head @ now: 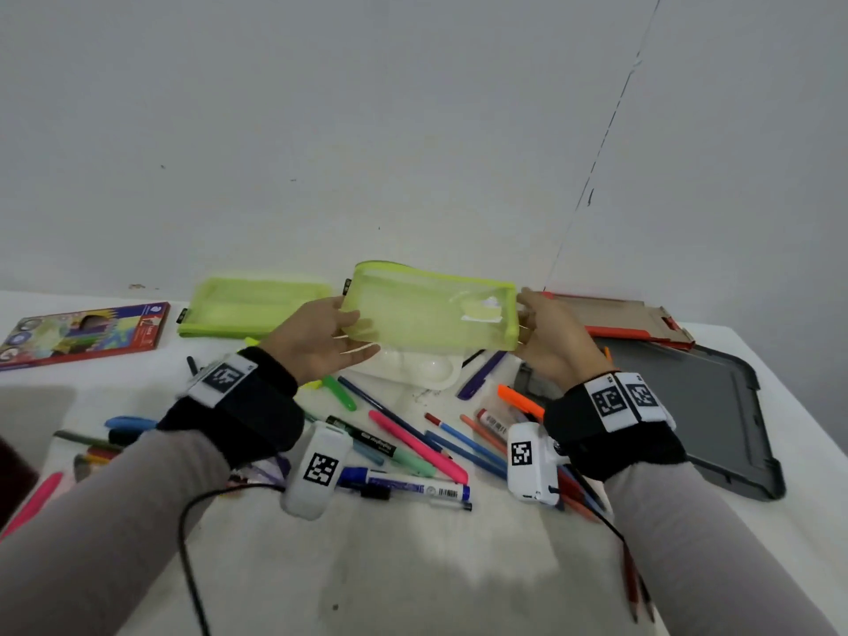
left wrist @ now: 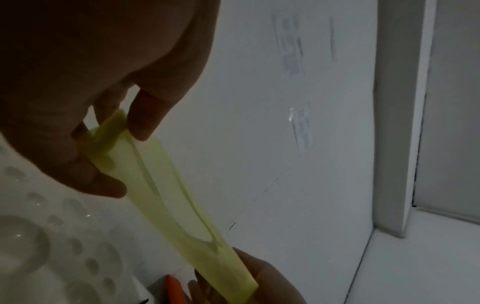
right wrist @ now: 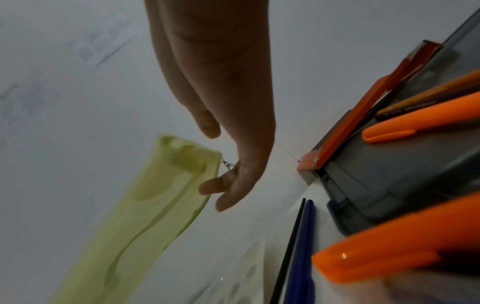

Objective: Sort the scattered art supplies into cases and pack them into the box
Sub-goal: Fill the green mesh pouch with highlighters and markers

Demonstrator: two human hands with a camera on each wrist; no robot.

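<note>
You've got the pouch (head: 429, 309) up between both hands: left hand (head: 321, 342) pinches one end, right hand (head: 555, 342) pinches the zipper pull.

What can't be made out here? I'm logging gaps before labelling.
- Head view: the held pouch hides part of the white palette.
- Head view: print on the pencil box is too blurred to read.
- Right wrist view: the right hand covers the zip pull; its grip is unclear.

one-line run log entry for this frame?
step: opening case | left hand: holds green mesh case end | right hand: pinches zipper pull | pens: loose on table
</note>
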